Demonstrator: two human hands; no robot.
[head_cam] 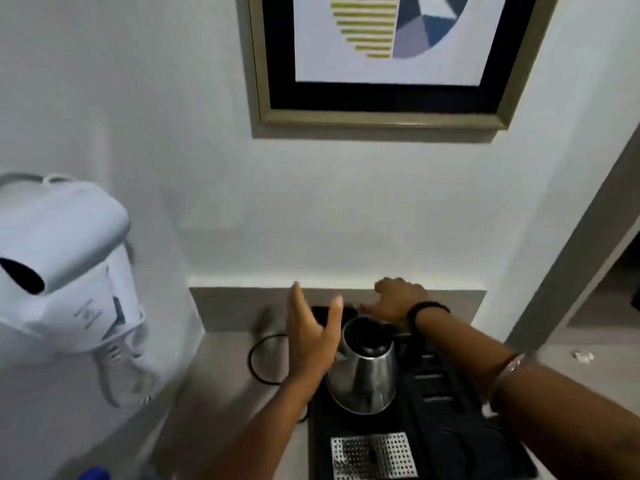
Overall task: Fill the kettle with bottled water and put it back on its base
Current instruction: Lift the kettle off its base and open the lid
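A steel kettle (365, 372) with a black top stands on a black tray (446, 441) on the grey counter. My left hand (311, 337) hovers just left of the kettle, palm facing it, fingers spread, holding nothing. My right hand (398, 301) reaches past the kettle's top toward the back wall, fingers curled downward behind the lid; what they touch is hidden. A blue bottle cap (95, 474) shows at the bottom left edge. The kettle's base is not clearly visible under the kettle.
A black power cord (263, 358) loops on the counter left of the tray. A perforated metal drip plate (372, 455) sits at the tray's front. A white wall-mounted hair dryer (65, 271) hangs at left. A framed picture (384, 60) hangs above.
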